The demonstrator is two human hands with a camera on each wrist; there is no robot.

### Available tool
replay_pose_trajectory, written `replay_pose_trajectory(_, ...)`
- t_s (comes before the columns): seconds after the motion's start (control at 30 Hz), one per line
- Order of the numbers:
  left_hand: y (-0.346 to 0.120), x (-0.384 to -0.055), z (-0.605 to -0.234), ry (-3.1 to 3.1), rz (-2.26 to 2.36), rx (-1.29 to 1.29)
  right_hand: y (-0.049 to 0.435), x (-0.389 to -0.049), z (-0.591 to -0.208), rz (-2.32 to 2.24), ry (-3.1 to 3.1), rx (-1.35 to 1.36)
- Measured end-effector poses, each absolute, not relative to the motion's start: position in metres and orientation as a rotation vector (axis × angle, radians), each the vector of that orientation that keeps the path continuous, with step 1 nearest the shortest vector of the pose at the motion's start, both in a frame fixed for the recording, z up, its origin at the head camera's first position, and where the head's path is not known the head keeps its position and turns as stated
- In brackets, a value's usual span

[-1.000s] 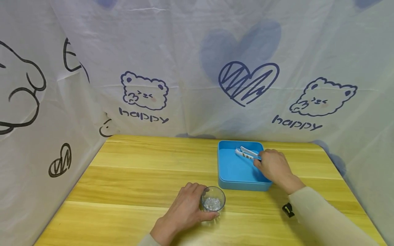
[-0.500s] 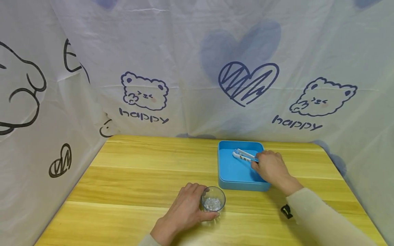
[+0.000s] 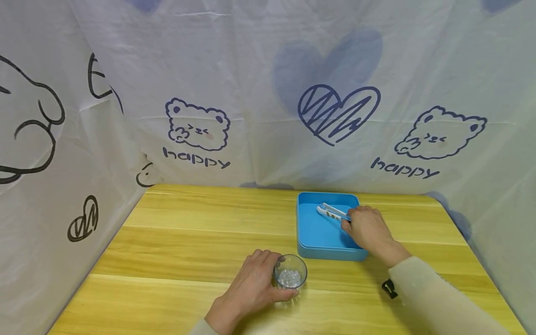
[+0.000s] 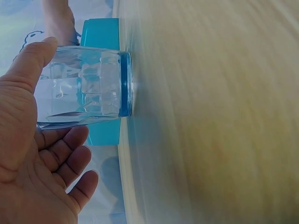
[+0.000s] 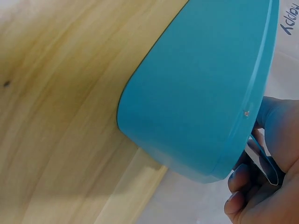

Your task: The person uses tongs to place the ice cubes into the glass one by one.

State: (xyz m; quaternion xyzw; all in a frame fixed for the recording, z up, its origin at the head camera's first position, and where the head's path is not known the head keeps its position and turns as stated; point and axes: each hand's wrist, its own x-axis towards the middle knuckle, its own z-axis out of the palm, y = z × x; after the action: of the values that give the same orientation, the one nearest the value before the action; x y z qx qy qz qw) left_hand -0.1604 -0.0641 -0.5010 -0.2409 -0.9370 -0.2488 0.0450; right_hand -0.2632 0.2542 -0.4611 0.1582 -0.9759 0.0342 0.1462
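Observation:
My left hand (image 3: 253, 281) holds a clear drinking glass (image 3: 302, 274) that stands upright on the table, thumb on the near side and fingers on the other. Clear, ice-like pieces lie in its bottom. In the left wrist view, the faceted glass (image 4: 79, 88) has its base at the wood. My right hand (image 3: 368, 229) grips small white-and-blue tongs (image 3: 332, 212) over the blue box (image 3: 316, 235). The tong tips are inside the box and close together, with a small clear bit showing between them. In the right wrist view, the box wall (image 5: 196, 93) hides most of the tongs.
The wooden table (image 3: 188, 232) extends around the box and glass. A small black object (image 3: 389, 288) shows beside the right sleeve (image 3: 439, 293). White printed cloth (image 3: 251, 93) hangs behind the table and at both sides.
The tong tips have come closer together and shifted slightly left within the box; my right hand moved a little left with them. My left hand and the glass stay put.

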Motion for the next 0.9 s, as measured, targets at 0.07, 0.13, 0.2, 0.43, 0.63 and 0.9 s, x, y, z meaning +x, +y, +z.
replay_pose_trajectory(0.07, -0.064, -0.160, -0.501, -2.863, -0.760, -0.736, 0.254, -0.262, -0.461, 0.114, -2.815, 0.456)
replay_pose_trajectory(0.13, -0.063, -0.160, -0.501, -2.864, -0.761, -0.737, 0.254, -0.261, -0.462, 0.133, -2.820, 0.454)
replay_pose_trajectory(0.2, -0.063, -0.160, -0.501, -2.865, -0.759, -0.738, 0.255, -0.260, -0.462, 0.150, -2.821, 0.451)
replay_pose_trajectory(0.43, -0.063, -0.160, -0.501, -2.865, -0.754, -0.744, 0.258, -0.252, -0.463, 0.214, -2.806, 0.433)
replay_pose_trajectory(0.63, -0.063, -0.160, -0.501, -2.863, -0.759, -0.744, 0.261, -0.243, -0.460, 0.237, -2.778, 0.417)
replay_pose_trajectory(0.9, -0.063, -0.160, -0.502, -2.854, -0.772, -0.740, 0.261, -0.244, -0.457, 0.179, -2.752, 0.431)
